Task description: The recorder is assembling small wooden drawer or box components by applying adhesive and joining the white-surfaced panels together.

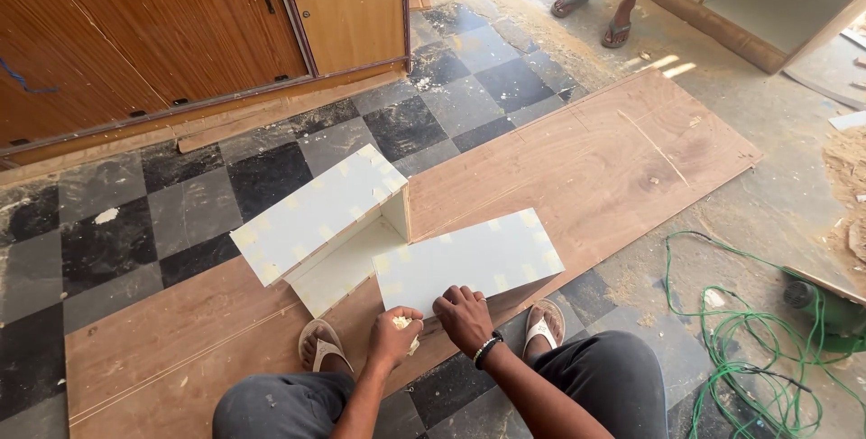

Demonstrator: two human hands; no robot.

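Checkered floor tiles are covered by a long plywood sheet (577,168).
Just ahead of both hands, a white panel (469,260) lies with its long axis crosswise; its near edge is pressed by the right hand (463,315), while pale putty (402,322) is clenched in the left hand (393,335).

- The place was a carpentry work site inside a building under fit-out, not a tidy workshop.
- A long plywood sheet (577,177) lay flat across the middle of the frame, serving as a work surface on the black-and-grey checkered floor (180,213).
- Sawdust (848,164) was heaped at the right edge.
- A green cable (740,340) coiled at lower right.
- An unfinished cabinet carcass (758,6) stood at upper right; wooden doors (180,24) filled the upper left.
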